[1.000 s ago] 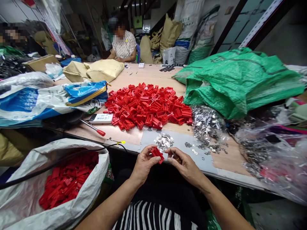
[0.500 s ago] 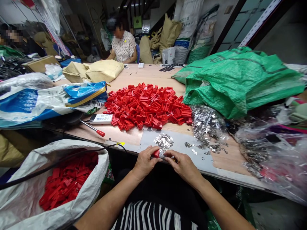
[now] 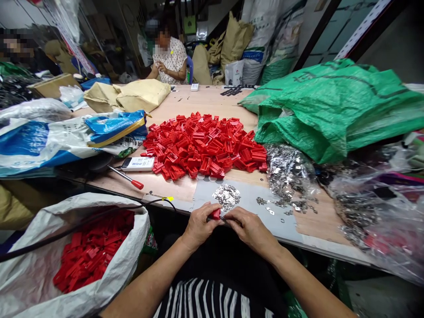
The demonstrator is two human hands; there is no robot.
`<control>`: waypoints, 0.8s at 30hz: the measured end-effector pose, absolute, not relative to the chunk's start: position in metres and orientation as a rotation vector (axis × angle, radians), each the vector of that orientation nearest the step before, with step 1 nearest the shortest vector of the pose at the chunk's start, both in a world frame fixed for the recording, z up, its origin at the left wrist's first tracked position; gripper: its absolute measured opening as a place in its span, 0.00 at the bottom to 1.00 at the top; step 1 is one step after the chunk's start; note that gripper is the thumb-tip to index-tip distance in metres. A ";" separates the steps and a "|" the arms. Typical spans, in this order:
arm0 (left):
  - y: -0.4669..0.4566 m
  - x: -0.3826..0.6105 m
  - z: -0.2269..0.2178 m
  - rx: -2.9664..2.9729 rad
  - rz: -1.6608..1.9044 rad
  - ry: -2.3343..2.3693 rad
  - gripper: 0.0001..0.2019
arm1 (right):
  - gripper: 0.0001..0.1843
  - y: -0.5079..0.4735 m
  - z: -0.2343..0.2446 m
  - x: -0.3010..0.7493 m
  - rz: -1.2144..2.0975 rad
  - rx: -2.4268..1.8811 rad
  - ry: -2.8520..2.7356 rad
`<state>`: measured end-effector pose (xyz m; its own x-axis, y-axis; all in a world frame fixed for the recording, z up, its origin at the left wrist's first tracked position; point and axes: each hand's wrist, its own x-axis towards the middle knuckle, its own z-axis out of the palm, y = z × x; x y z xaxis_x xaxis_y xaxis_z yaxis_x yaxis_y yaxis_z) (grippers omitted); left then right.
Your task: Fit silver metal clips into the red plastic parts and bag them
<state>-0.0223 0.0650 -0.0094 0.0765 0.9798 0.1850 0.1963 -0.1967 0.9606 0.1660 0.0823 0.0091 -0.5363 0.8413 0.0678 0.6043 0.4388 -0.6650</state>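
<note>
- The red part (image 3: 216, 214) is between the two hands at the counter's (image 3: 174, 190) near edge, just in front of the small pile of metal plates (image 3: 227, 196); only one end of it shows
- The left hand (image 3: 201, 225) grips this part, thumb below and fingers curled over it, so most of its body is hidden
- The right hand (image 3: 247, 224) has its fingers drawn together in a pinch on a slim grey shaft (image 3: 223, 218) beside the part's exposed end; whether the two touch, I cannot tell
- Judging by the look-alikes in the heap of red parts (image 3: 202, 145), it is probably moulded plastic: light, stiff and boxy, with a hollow along one face
- Its smooth, shiny faces may slide a little under dry fingers, while the straight edges should give a sure hold
- Best held across the long outer sides, thumb against fingers, leaving the hollow and ends clear; a hard squeeze on the thin walls could flex or crack them
- The metal plates look thin, flat and slippery, likely easier to pick up by an edge from the loose pile on the grey sheet (image 3: 205, 192)
</note>
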 end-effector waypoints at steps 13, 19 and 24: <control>0.062 -0.021 -0.017 1.663 1.173 1.225 0.19 | 0.10 0.075 0.015 0.160 0.798 -1.393 -2.330; 0.061 -0.020 -0.015 1.529 1.192 1.215 0.17 | 0.11 0.064 0.020 0.143 0.621 -1.563 -2.354; 0.061 -0.019 -0.011 1.464 1.192 1.221 0.17 | 0.11 0.067 0.015 0.143 0.703 -1.499 -2.265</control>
<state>-0.0190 0.0608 -0.0114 0.0631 0.9884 0.1384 0.1625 -0.1470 0.9757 0.1434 0.0673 0.0154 -0.3892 0.9211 0.0056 0.7560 0.3229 -0.5694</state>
